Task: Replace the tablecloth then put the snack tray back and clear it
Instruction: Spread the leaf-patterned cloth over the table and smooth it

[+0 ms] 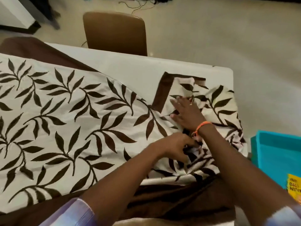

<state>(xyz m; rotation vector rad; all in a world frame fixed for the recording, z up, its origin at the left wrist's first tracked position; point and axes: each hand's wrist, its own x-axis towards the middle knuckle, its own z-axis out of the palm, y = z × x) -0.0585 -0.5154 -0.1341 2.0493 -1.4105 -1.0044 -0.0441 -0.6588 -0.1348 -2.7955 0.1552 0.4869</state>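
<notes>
Tablecloth (68,121) spread over left of table (130,66), bunched at right end. My right hand (187,111) presses flat on the bunch, fingers straight; my left hand (177,145) pinches a fold nearer me. Tray (276,154) sits right

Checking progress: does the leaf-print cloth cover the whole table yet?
No: the tablecloth lies bunched under both hands, and the far strip of the table is bare.
</notes>
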